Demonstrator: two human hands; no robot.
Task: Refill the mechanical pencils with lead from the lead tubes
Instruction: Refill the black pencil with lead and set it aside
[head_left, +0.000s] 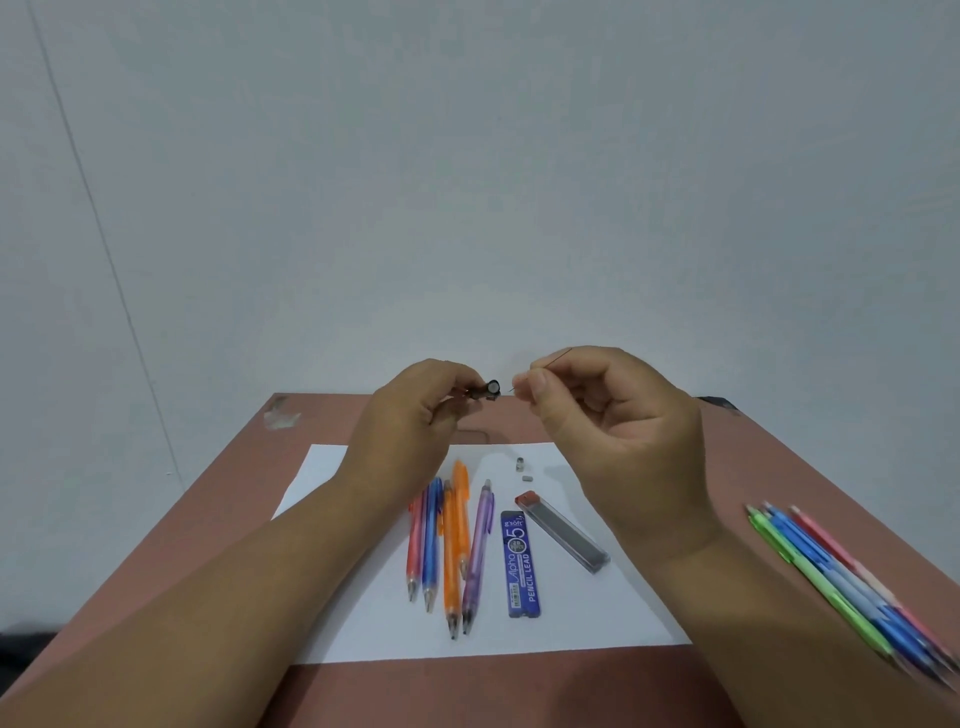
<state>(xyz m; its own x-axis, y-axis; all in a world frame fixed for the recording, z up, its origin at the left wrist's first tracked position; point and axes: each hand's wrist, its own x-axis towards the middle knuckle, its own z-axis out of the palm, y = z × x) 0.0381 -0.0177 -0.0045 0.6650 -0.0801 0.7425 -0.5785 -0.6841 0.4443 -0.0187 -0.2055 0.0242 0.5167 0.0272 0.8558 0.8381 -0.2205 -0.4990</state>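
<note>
— holding what, and where?
— my left hand (415, 402) pinches a dark pencil end (485, 391) above the table (363, 691); my right hand (618, 415) pinches a lead (563, 355) just beside it. lead tube (563, 531) lies on the paper (571, 613).

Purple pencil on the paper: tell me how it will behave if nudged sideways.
The purple pencil has a round-looking barrel, so it would probably roll. Its clip may stop that early. It lies against an orange pencil, which would likely shift too.
</note>
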